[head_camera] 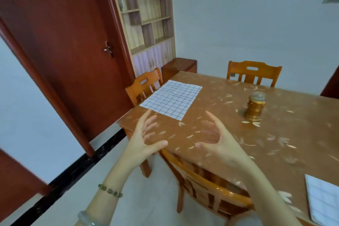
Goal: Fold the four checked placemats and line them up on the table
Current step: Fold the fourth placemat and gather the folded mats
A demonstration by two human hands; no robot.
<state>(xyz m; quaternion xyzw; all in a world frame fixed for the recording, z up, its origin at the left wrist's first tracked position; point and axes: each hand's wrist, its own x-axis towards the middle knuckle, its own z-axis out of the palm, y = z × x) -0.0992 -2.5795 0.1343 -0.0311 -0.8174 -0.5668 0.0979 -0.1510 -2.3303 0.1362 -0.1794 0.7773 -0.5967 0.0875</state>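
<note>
The table [284,134] stretches ahead of both hands, and a chair [207,185] tucked in beneath them may block a closer step. One checked placemat [172,99] lies flat just beyond the left hand [145,139], close to the table's corner edges; a careless tug could slide it off. Another placemat [322,200] sits back and right of the right hand [220,139]. Bare tabletop lies between, with only a jar [255,108] ahead to the right. Both hands hover empty, fingers spread.
</note>
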